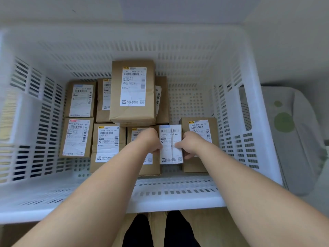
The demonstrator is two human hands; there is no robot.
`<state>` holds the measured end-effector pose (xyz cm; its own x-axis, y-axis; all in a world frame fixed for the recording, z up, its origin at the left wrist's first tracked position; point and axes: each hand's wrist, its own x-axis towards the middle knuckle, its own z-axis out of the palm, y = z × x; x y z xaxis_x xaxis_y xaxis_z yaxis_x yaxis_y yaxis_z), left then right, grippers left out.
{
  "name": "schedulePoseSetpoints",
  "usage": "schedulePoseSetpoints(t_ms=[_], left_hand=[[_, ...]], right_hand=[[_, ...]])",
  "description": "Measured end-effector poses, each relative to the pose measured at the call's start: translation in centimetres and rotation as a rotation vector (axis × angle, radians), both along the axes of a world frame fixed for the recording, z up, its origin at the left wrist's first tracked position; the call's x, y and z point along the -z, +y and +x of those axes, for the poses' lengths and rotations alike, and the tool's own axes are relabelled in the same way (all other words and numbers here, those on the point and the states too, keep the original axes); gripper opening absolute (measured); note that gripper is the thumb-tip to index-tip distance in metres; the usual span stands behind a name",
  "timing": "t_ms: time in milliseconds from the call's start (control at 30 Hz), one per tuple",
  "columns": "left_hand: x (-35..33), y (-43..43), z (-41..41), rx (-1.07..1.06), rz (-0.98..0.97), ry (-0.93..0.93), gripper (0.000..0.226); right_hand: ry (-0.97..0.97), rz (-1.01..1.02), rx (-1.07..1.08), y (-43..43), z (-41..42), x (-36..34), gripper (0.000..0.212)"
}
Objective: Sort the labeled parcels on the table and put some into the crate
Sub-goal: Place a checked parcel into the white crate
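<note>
Forearms reach over the crate [178, 202] rim; left hand [151, 139] and right hand [190, 145] clamp the labelled parcel [170, 136] between them, inside. Squeezed against neighbouring parcels [199, 129], it could snag and tilt.

Seen from a head-worn camera, a person's left forearm [99, 179] and right forearm [236, 177] are bare along their whole visible length, from the wrists to the frame's lower corners, where they broaden toward the elbows. The left hand [151, 141] and right hand [189, 145] are bare too, their fingers largely hidden from view. Between the arms, at the bottom edge, two legs show in plain black trousers [138, 232], a narrow gap between them, the fabric a flat, dark mass.
</note>
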<state>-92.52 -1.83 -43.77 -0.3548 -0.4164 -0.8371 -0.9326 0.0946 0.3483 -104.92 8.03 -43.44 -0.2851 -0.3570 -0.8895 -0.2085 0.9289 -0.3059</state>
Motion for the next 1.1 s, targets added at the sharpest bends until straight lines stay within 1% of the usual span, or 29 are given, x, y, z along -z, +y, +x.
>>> schedulePoseSetpoints(t_ms=[67, 133, 267, 333, 400, 467, 600, 700, 767, 833, 967, 1100], left_hand=[[0.5, -0.8, -0.1, 0.06, -0.012, -0.034, 0.019], [0.8, -1.2, -0.3, 0.109, -0.037, -0.039, 0.02], [1.9, -1.0, -0.6, 0.217, -0.074, -0.056, 0.013], [2.5, -0.5, -0.6, 0.28, -0.105, -0.062, 0.016], [3.1, 0.0, -0.5, 0.332, -0.188, -0.053, 0.015], [3.5, 0.2, -0.6, 0.375, -0.252, -0.054, 0.015], [2.5, -0.1, -0.6, 0.403, -0.174, -0.056, 0.017], [1.1, -0.1, -0.1, 0.333, -0.18, -0.017, 0.025], [-0.2, -0.1, 0.4, 0.262, -0.212, 0.035, 0.021], [-1.9, -0.3, 1.1, 0.178, -0.269, 0.111, 0.018], [-5.7, -0.8, 2.8, -0.009, -0.455, 0.233, 0.015], [-8.0, -2.7, 4.0, -0.151, -0.722, 0.237, 0.014]], right_hand=[[0.014, 0.052, -0.08, -0.7, 0.0, 0.2, 0.021], [0.044, 0.089, -0.113, -1.2, 0.0, 0.4, 0.019], [0.084, 0.125, -0.16, -1.9, -0.3, 2.0, 0.016], [0.166, 0.139, -0.273, -1.9, -0.2, 2.7, 0.012], [0.294, 0.139, -0.388, -1.8, 0.0, 3.3, 0.004], [0.355, 0.139, -0.448, -1.7, 0.1, 3.9, 0.011], [0.295, 0.136, -0.429, -1.7, -0.3, 3.3, 0.007], [0.335, 0.11, -0.422, -1.3, -0.8, 2.2, 0.014], [0.376, 0.092, -0.412, -1.2, -1.1, 1.3, 0.021], [0.387, 0.071, -0.379, -1.2, -1.5, 0.2, 0.021], [0.358, -0.088, -0.272, -2.1, -1.7, -3.5, 0.017], [0.271, -0.277, -0.087, -4.3, -0.4, -6.5, 0.028]])
